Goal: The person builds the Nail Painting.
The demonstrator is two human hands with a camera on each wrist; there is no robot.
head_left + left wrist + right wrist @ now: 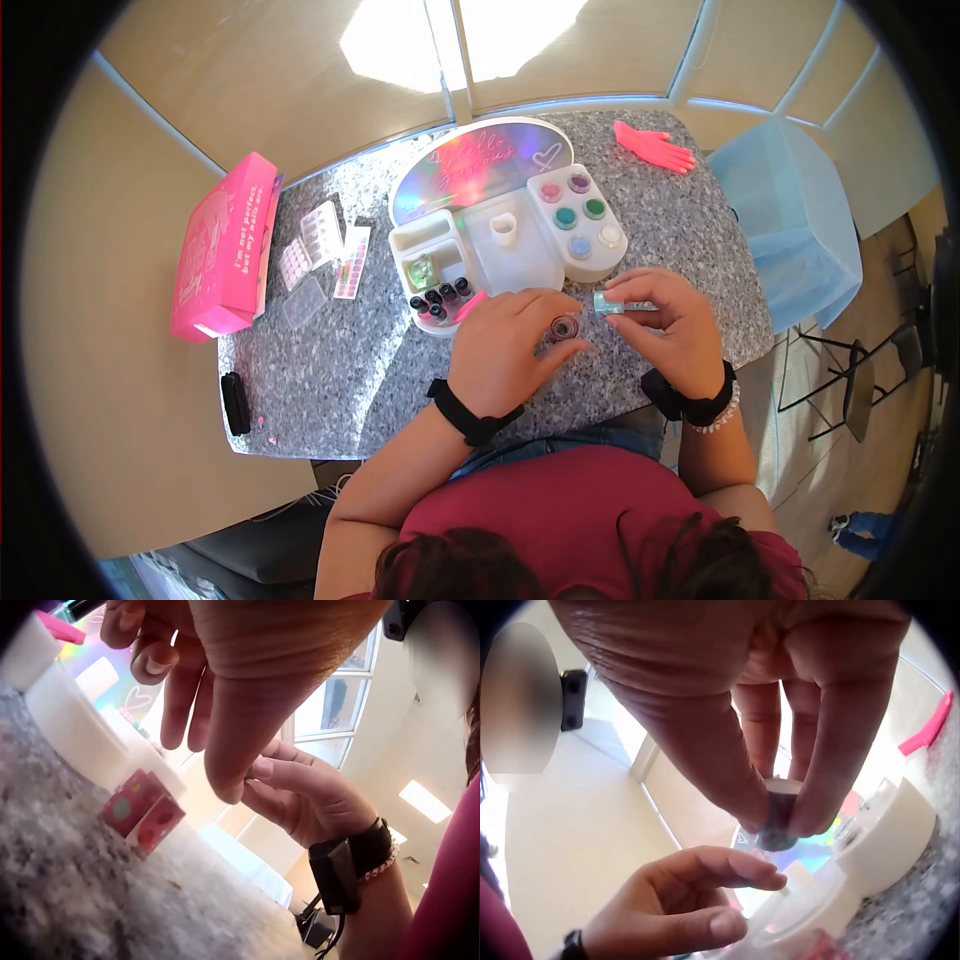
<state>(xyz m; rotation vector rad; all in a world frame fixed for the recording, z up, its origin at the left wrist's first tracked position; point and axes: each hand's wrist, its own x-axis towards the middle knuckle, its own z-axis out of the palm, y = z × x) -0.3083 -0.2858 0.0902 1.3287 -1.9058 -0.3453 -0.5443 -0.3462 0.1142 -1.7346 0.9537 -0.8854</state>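
Observation:
My right hand pinches a small teal glitter jar between thumb and fingers, above the table. In the right wrist view the jar looks like a short dark cylinder with a pale end. Nothing is gripped by my left hand; its fingers are loosely bent, with thumb and forefinger apart. In the head view a small round pinkish-brown thing shows in that gap. A pink spotted item stands on the table below the left hand in the left wrist view.
Before me stands a white manicure station with a shiny backboard, several coloured pots and black-capped polish bottles. A pink box, nail trays and a swatch card lie left. A pink glove lies back right.

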